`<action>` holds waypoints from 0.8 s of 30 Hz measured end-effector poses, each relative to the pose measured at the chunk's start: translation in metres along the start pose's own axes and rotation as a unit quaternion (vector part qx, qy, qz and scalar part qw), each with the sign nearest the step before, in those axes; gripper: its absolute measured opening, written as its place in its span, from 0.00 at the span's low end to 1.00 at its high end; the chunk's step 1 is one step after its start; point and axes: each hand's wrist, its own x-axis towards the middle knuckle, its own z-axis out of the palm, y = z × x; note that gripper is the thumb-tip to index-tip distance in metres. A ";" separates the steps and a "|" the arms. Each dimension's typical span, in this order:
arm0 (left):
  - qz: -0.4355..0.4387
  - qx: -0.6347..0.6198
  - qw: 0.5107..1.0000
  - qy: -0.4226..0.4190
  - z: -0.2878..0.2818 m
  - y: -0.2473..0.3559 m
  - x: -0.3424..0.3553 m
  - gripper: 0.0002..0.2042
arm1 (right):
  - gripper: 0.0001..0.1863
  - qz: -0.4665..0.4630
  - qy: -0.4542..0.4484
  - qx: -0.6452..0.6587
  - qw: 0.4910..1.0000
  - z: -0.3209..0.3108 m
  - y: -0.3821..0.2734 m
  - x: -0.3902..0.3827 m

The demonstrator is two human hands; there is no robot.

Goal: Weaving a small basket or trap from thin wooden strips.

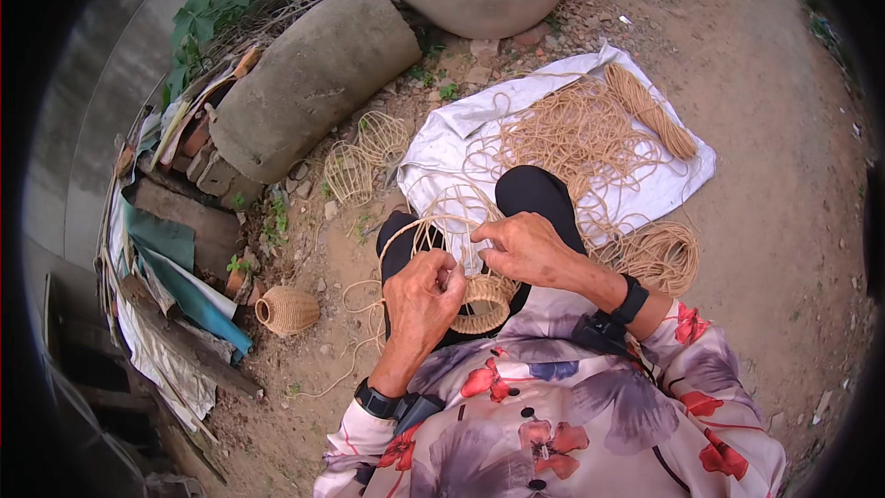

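A partly woven basket of tan cord rests in my lap, its woven band toward me and thin frame loops standing out beyond it. My left hand is closed at the basket's left side, thumb against the curled fingers, with tan cord running out of it. Over the far right of the basket, my right hand pinches at a strand of cord with thumb and forefinger. The fingertips hide the exact spot of the weave. A loop of cord arcs between the two hands.
A white sheet ahead carries loose tangled cord and a twisted hank. A coil of cord lies right of my knee. Two wire-like frames and a small woven vase sit left, near a concrete cylinder.
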 end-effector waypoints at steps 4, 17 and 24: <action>0.037 0.028 0.999 0.000 0.001 -0.003 0.003 0.03 | 0.18 0.023 -0.003 0.040 0.999 0.007 0.011 0.003; -0.012 -0.032 0.999 -0.011 0.017 -0.013 0.003 0.06 | 0.07 0.031 -0.011 0.023 0.999 0.015 0.006 0.010; -0.128 -0.197 0.972 0.015 0.026 -0.037 -0.009 0.10 | 0.06 0.067 -0.161 0.137 0.975 0.004 0.003 0.058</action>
